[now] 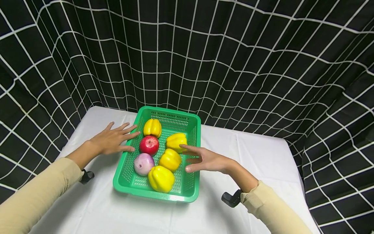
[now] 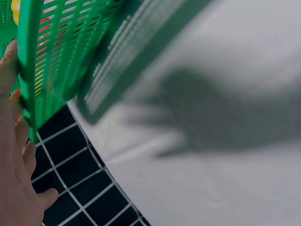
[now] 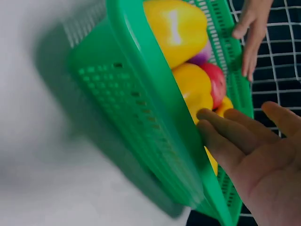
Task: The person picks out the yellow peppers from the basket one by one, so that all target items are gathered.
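Observation:
A green plastic basket [image 1: 155,195] holds several yellow bell peppers [image 1: 161,179], a red pomegranate [image 1: 149,145] and a purple onion [image 1: 144,164]. The left hand [image 1: 112,139] has its fingers spread at the basket's left rim, fingertips reaching over it; the left wrist view shows fingers beside the rim, and contact is hard to tell. Over the right rim reaches the right hand [image 1: 207,160], fingers extended and slightly bent, thumb apart, near two peppers. Nothing shows in its grasp. In the right wrist view, its fingertips [image 3: 205,115] overlap the rim.
A white cloth covers the table [image 1: 245,156] under the basket. Black curtains with a white grid [image 1: 204,58] hang behind and at both sides. A dark device [image 1: 231,199] is strapped on the right wrist, another [image 1: 87,176] on the left.

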